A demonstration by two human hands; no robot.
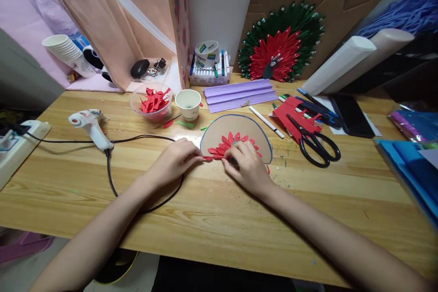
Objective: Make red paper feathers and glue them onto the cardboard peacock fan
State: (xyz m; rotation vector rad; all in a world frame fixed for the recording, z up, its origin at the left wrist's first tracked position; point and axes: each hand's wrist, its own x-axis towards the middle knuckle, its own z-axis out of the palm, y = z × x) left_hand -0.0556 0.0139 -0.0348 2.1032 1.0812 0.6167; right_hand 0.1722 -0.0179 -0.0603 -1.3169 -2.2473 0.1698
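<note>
A half-round piece of cardboard [236, 123] with a blue edge lies flat on the table. Red paper petals [224, 142] fan out on it around a green centre that my right hand partly covers. At the lower left edge of the board, my left hand [176, 157] is closed in a pinch on the tip of a red paper petal [207, 159]. My right hand [248, 164] rests over the petals, its thumb and fingers closed on another red piece by the straight edge. How firmly the right fingertips grip it is partly hidden.
A glue gun [91, 125] with a looping black cable lies left. Behind are a bowl of red petals [150, 102], a paper cup [188, 104] and purple crepe paper [239, 95]. Black scissors [313, 139] lie right on red paper. A finished green-and-red fan piece [280, 50] leans at the back.
</note>
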